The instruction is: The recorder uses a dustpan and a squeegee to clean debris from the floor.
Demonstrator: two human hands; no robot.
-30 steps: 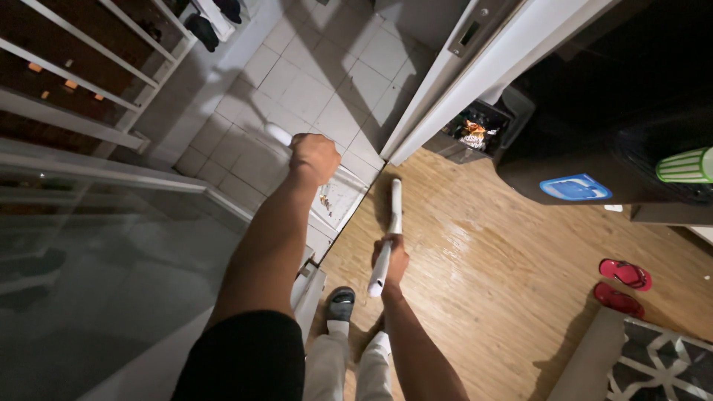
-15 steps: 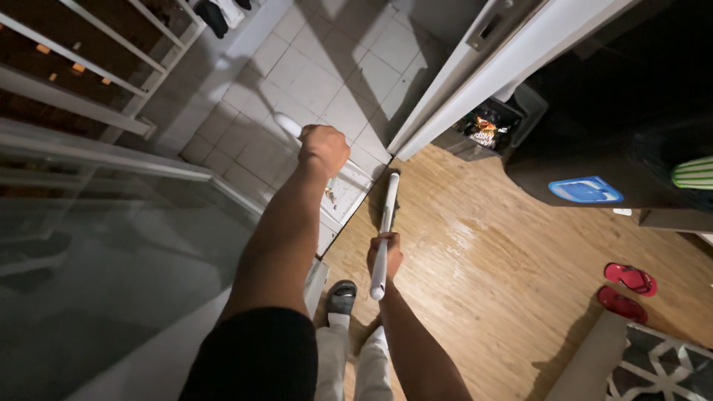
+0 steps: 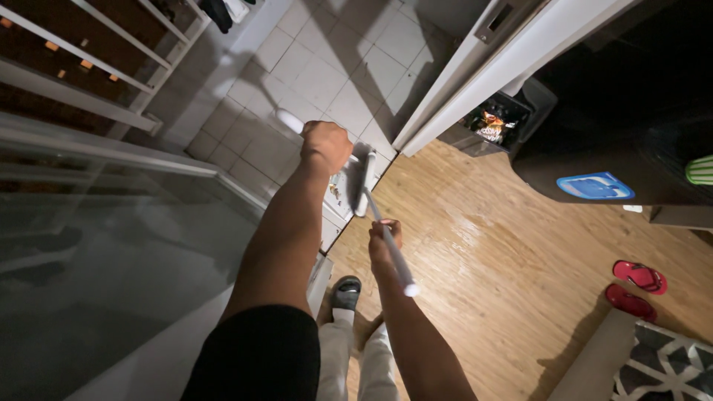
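Fig.: glass panel (image 3: 96, 245) at far left. Left hand (image 3: 325, 146) fisted tight round a white handle (image 3: 290, 121) over the tiled floor (image 3: 327, 67). Right hand (image 3: 384, 245) wrapped round white pole (image 3: 386, 238), its head near the tile/wood threshold. Risk: pole swinging w/ poor light could strike glass; red slippers (image 3: 635, 288) well apart.

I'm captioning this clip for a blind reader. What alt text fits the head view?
Seen from above, a person's left hand grips a white handle while the right hand holds a white pole over the edge between white floor tiles and wooden flooring. Red sandals lie at right.
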